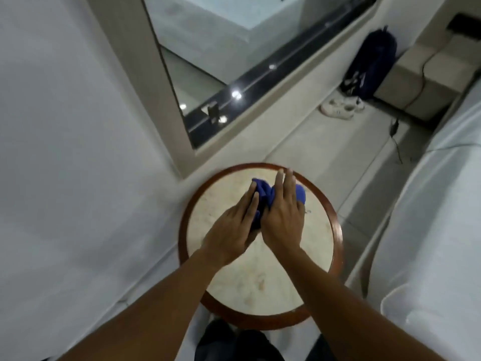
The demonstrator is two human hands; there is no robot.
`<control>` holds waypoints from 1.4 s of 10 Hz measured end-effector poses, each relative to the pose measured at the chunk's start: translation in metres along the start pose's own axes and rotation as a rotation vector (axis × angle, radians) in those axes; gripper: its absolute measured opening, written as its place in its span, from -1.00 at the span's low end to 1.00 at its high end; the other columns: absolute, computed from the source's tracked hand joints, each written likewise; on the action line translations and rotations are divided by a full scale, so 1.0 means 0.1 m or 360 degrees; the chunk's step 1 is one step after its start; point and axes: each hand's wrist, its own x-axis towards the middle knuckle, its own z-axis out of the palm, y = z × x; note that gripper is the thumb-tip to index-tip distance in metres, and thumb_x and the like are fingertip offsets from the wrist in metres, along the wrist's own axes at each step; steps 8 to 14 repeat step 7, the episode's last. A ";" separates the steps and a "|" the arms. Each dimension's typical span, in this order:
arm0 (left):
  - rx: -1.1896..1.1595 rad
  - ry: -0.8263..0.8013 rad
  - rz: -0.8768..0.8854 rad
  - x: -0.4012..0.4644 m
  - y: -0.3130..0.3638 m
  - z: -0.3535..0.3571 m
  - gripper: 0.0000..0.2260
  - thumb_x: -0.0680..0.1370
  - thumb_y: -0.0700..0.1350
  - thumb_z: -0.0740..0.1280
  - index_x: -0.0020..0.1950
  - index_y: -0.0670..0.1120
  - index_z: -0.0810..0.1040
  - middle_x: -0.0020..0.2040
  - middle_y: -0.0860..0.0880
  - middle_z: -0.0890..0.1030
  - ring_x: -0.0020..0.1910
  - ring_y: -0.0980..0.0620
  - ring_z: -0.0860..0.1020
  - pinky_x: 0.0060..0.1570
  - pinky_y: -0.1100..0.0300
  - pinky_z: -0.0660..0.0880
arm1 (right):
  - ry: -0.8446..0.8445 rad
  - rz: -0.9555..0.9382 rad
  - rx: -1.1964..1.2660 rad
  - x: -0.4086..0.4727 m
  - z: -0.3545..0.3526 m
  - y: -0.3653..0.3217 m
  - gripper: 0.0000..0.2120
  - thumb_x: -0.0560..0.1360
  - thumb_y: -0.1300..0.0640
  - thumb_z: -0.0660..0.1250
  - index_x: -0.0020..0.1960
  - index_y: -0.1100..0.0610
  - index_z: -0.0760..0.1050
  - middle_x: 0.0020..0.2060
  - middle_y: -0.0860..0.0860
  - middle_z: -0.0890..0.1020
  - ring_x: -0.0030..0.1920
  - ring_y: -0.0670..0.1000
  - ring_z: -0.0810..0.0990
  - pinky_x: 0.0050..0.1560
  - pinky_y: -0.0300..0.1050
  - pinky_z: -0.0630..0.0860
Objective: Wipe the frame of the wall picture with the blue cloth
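While both hands rest over the blue cloth (263, 196) on the round table (335, 230), the wiping itself has not begun. The cloth lies bunched on the far half of the pale tabletop, well inside the brown rim. The left hand (234, 227) lies against the cloth's left side with fingers extended and close together; the right hand (283, 217) lies flat across the cloth, fingers straight and pointing away from the person. Neither hand is closed: both are open and pressing or gathering the cloth, not gripping it. Both hands are slightly blurred, so finer finger contact cannot be told. No wall picture can be identified with confidence; a large framed glass panel (234, 48) stands on the wall beyond the table, and whether this is the item to be wiped cannot be told. Judged step in hand: collecting the cloth into a usable pad. To do this well, the person should fold the loose bunch into a flat pad with one clean face outward, close one hand firmly around it so no corner trails, and leave the other hand free to steady the frame. Risk noted: a loosely held bunch may drag or slip from the hand on the frame's edges. A bag (374, 61) and shoes (338, 108) lie on the floor well apart from the work.
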 end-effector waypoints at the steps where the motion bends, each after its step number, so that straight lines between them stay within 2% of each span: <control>1: -0.0033 -0.0154 -0.0020 -0.19 -0.23 0.85 -0.33 0.67 0.10 0.11 0.59 -0.24 -0.11 0.61 -0.26 0.01 0.54 -0.13 0.23 0.42 0.08 0.36 | -0.0174 0.0099 -0.0204 -0.15 0.66 0.51 -0.39 0.62 0.17 0.04 0.62 0.16 -0.08 0.62 0.10 -0.09 0.62 0.09 -0.10 0.44 0.03 0.22; 2: 0.0188 -0.0409 -0.0144 -0.48 -0.58 1.83 -0.30 0.64 0.18 0.06 0.59 -0.20 -0.12 0.61 -0.22 -0.07 0.58 -0.16 0.08 0.48 -0.05 0.23 | -0.0521 0.0255 -0.0344 -0.32 1.60 1.06 -0.37 0.65 0.07 0.02 0.61 0.15 -0.20 0.62 0.09 -0.17 0.61 0.08 -0.21 0.53 0.15 0.05; 3: 0.0342 -0.0547 -0.0254 -0.61 -0.80 2.20 -0.27 0.60 0.22 0.10 0.60 -0.15 -0.10 0.62 -0.20 -0.09 0.60 -0.18 -0.03 0.52 -0.18 0.13 | -0.0631 0.0280 -0.0406 -0.42 2.01 1.26 -0.31 0.65 -0.08 0.03 0.60 0.15 -0.25 0.62 0.09 -0.20 0.60 0.09 -0.25 0.54 0.23 -0.07; 4: 0.0527 -0.0662 -0.0200 -0.65 -0.99 2.40 -0.28 0.59 0.25 0.04 0.60 -0.14 -0.03 0.62 -0.18 -0.03 0.60 -0.18 -0.05 0.53 -0.24 0.02 | -0.0568 0.0234 -0.0386 -0.52 2.32 1.44 -0.22 0.62 -0.23 0.03 0.60 0.17 -0.23 0.62 0.08 -0.16 0.61 0.09 -0.21 0.54 0.19 -0.13; 5: 0.0601 -0.0729 -0.0172 -0.64 -1.04 2.39 -0.28 0.58 0.27 -0.04 0.61 -0.13 -0.05 0.63 -0.14 -0.04 0.60 -0.15 -0.07 0.53 -0.25 -0.06 | -0.0541 0.0179 -0.0376 -0.52 2.37 1.49 -0.20 0.61 -0.26 0.02 0.61 0.19 -0.19 0.62 0.09 -0.12 0.61 0.09 -0.17 0.55 0.15 -0.12; 6: 0.0622 -0.0844 -0.0258 -0.49 -0.98 2.24 -0.28 0.59 0.29 -0.04 0.61 -0.11 -0.11 0.64 -0.11 -0.08 0.60 -0.14 -0.15 0.51 -0.24 -0.21 | -0.0745 0.0154 -0.0391 -0.32 2.34 1.49 -0.17 0.60 -0.28 0.01 0.60 0.20 -0.22 0.62 0.11 -0.16 0.61 0.10 -0.22 0.56 0.13 -0.10; 7: 0.0717 -0.1012 -0.0254 -0.40 -0.88 2.13 -0.29 0.61 0.28 -0.01 0.60 -0.11 -0.12 0.64 -0.12 -0.12 0.59 -0.13 -0.20 0.51 -0.25 -0.23 | -0.1010 0.0191 -0.0399 -0.23 2.23 1.46 -0.12 0.58 -0.33 0.02 0.60 0.19 -0.27 0.61 0.11 -0.22 0.60 0.10 -0.26 0.56 0.15 -0.08; 14: 0.0717 -0.1012 -0.0254 -0.40 -0.88 2.13 -0.29 0.61 0.28 -0.01 0.60 -0.11 -0.12 0.64 -0.12 -0.12 0.59 -0.13 -0.20 0.51 -0.25 -0.23 | -0.1010 0.0191 -0.0399 -0.23 2.23 1.46 -0.12 0.58 -0.33 0.02 0.60 0.19 -0.27 0.61 0.11 -0.22 0.60 0.10 -0.26 0.56 0.15 -0.08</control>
